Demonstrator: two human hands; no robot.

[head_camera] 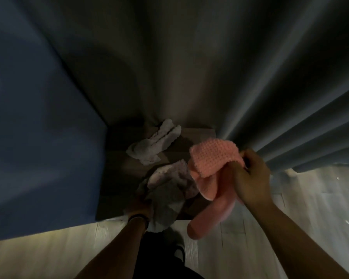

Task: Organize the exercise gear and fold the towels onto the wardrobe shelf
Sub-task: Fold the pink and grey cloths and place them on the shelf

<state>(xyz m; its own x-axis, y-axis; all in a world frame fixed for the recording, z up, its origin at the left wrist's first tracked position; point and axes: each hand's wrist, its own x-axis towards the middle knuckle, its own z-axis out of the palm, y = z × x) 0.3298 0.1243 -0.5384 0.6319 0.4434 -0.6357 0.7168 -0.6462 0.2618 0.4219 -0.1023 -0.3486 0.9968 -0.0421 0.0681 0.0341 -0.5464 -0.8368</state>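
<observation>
No writing, label, brand mark, number or sign can be read anywhere in this dim, blurred view

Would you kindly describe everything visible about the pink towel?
The pink towel looks like soft, waffle-textured cloth, bunched and partly folded over itself. The right hand grips it at its right edge, holding it up above the shelf. A smooth pink length hangs below it toward the floor. It overlaps the grey towel in view; contact is unclear.
</observation>
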